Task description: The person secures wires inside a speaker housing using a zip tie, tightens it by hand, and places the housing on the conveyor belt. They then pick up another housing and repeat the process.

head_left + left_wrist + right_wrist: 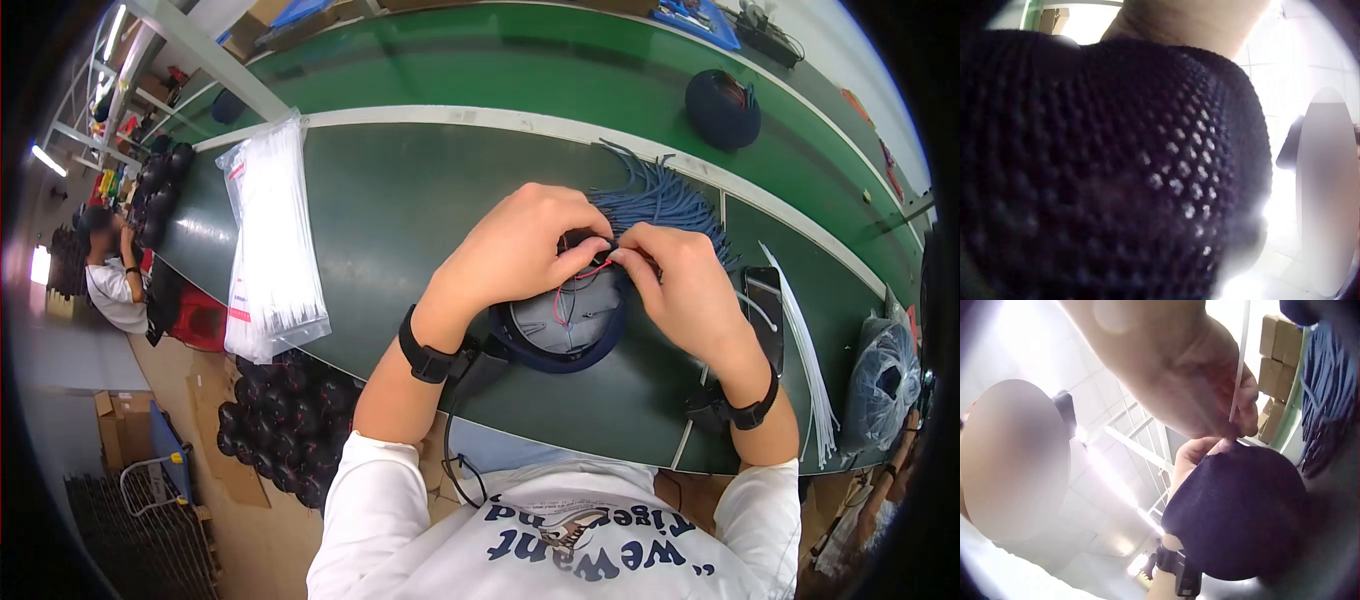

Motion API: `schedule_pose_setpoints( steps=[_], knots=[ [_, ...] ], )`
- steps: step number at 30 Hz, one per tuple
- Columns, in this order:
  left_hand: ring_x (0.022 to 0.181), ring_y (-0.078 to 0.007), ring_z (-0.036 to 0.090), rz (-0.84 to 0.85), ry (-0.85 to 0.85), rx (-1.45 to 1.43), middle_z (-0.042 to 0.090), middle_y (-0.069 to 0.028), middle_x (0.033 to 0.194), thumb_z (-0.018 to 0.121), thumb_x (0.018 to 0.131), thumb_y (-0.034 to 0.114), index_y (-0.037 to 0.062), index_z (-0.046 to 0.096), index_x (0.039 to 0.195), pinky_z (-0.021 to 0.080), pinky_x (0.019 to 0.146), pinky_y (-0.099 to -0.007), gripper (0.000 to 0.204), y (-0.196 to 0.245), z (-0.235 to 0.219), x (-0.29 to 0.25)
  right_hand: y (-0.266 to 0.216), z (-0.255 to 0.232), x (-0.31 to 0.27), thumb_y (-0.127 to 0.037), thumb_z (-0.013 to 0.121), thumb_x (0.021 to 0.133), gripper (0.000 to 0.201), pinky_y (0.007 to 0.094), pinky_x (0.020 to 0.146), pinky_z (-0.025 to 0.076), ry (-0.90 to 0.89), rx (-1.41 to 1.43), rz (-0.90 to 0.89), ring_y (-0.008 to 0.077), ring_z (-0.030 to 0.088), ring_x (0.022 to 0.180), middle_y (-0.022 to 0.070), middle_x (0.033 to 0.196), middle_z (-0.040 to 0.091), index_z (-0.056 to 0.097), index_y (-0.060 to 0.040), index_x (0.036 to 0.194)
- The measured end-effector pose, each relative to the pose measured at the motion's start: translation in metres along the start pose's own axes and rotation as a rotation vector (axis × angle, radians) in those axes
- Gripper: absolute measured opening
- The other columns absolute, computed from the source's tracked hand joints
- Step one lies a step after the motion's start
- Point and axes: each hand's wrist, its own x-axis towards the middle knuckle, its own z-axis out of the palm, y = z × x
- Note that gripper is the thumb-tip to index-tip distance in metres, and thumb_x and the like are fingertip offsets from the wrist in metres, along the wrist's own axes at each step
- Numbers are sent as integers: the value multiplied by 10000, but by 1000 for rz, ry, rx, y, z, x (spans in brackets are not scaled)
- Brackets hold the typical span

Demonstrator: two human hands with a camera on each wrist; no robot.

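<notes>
A round shell (570, 358) covered in dark blue mesh fabric sits on the green table, its open grey inside facing up. Thin red and black wires (558, 305) run inside it. At its far rim, my left hand (530, 245) pinches the edge between thumb and fingers. Close beside those fingertips, my right hand (690, 285) has thumb and forefinger brought together. From the right hand's fingers a white cable tie (1239, 369) sticks out in the right wrist view. Dark mesh fabric of the shell (1116, 156) fills most of the left wrist view.
Behind the hands lies a bundle of blue cords (660, 195). To the right are a phone (765, 300), loose cable ties (800, 350) and a plastic-wrapped roll (880, 385). A bag of cable ties (275, 230) lies left. Another blue shell (722, 108) stands beyond the ledge.
</notes>
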Motion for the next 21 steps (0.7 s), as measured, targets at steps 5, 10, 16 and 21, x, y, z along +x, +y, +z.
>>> schedule_pose_setpoints(
  steps=[5, 10, 16, 21],
  knots=[
    [787, -302, 736, -1, 49, -24, 786, -124, 904, 811, 897, 69, 26, 808, 1004, 578, 702, -374, 115, -7, -3, -5, 2, -49, -3, -75, 731, 968, 134, 393, 648, 534, -193, 32, 384, 322, 694, 636, 187, 687, 657, 690, 40, 913],
    [771, -299, 740, 36, 71, 28, 785, -127, 892, 813, 893, 82, 30, 810, 1002, 582, 709, -370, 121, -2, 2, -3, 5, -2, 5, -75, 690, 991, 96, 487, 742, 543, -26, 38, 22, 459, 695, 834, 234, 864, 715, 689, 20, 1002],
    [765, -300, 737, -16, 87, -8, 782, -129, 882, 811, 891, 81, 30, 812, 989, 577, 692, -361, 110, 1, 1, -6, 4, -46, 0, -79, 738, 958, 117, 416, 657, 537, -185, 39, 265, 378, 705, 696, 226, 763, 687, 695, 26, 929],
    [754, -267, 736, -68, 45, 7, 794, -122, 882, 827, 885, 86, 35, 825, 981, 565, 671, -345, 109, 7, 3, -3, -1, -10, 0, -115, 738, 961, 162, 459, 665, 538, -64, 110, 117, 392, 721, 727, 233, 761, 689, 703, 30, 900]
  ],
)
